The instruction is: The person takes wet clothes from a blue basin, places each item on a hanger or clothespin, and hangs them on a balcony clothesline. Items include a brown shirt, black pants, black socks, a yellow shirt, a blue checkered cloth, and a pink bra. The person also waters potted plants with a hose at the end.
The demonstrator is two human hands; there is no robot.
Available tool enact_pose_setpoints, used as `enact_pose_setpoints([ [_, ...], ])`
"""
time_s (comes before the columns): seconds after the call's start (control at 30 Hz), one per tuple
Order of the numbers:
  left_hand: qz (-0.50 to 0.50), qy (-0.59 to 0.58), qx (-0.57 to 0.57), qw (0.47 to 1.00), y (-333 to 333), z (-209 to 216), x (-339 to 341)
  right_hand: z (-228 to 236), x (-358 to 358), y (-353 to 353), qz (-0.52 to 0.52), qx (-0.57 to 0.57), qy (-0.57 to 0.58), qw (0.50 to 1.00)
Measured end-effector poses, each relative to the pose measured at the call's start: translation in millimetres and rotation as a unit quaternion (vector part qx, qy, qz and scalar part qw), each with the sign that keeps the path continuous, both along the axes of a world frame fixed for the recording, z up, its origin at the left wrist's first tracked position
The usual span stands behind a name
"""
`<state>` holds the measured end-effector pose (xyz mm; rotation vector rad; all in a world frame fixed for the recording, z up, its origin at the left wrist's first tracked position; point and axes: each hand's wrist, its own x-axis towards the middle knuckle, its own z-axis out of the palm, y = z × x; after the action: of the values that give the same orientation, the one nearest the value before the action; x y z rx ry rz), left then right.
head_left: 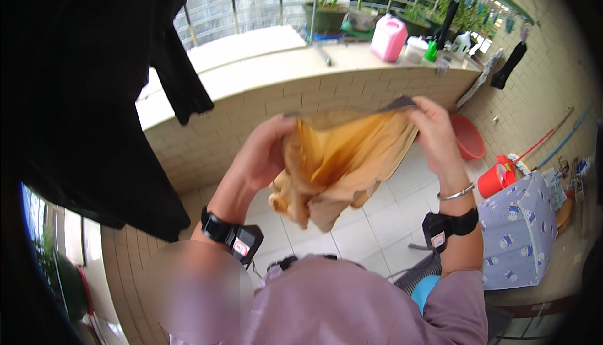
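A tan garment [345, 175] hangs between my two hands, its upper edge stretched wide and its yellowish inside showing. My left hand [269, 147] is closed on one end of that edge. At the other end, beside a dark patch of cloth, my right hand [432, 128] pinches the edge. The lower part of the garment dangles in loose folds above the tiled floor [370, 244]. Folds and slight blur hide what kind of garment it is.
Black clothing [81, 94] hangs close on the left. A ledge [251, 62] ahead carries a pink jug [389, 38] and potted plants [325, 17]. To the right are a red basin [468, 138], a red bucket [495, 180] and a patterned fabric-covered box [518, 232].
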<state>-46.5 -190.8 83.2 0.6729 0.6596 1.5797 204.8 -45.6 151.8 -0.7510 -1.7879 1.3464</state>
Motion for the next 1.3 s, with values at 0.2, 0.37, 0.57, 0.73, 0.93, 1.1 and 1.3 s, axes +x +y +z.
enact_pose_setpoints([
  [0.2, 0.211, 0.569, -0.130, 0.784, 2.1, 3.4, -41.5, -2.1, -7.8, -23.9, 0.039, 0.032, -0.096, 0.994],
  [0.37, 0.232, 0.059, -0.045, 0.970, -11.2, 15.6, -35.5, 11.2, -6.2, -39.2, 0.181, 0.234, -0.324, 0.899],
  [0.57, 0.267, 0.031, 0.108, 0.957, -34.2, 46.7, -42.0, 75.4, 20.9, -61.4, 0.146, 0.213, -0.274, 0.926],
  [0.73, 0.304, 0.009, 0.111, 0.946, -45.6, 41.2, -50.2, 152.9, 42.2, -75.6, -0.004, 0.315, -0.071, 0.946],
  [0.93, 0.350, -0.008, 0.078, 0.933, -70.9, 22.4, -64.6, 249.7, 41.9, -49.7, -0.175, 0.385, 0.004, 0.906],
  [1.1, 0.384, -0.022, 0.045, 0.922, -90.2, 11.1, -72.5, 303.8, 5.1, -5.9, -0.214, 0.364, 0.038, 0.906],
  [1.3, 0.444, -0.034, 0.022, 0.895, -112.5, -1.7, -86.9, 353.1, -65.4, 31.5, -0.179, 0.278, 0.059, 0.942],
])
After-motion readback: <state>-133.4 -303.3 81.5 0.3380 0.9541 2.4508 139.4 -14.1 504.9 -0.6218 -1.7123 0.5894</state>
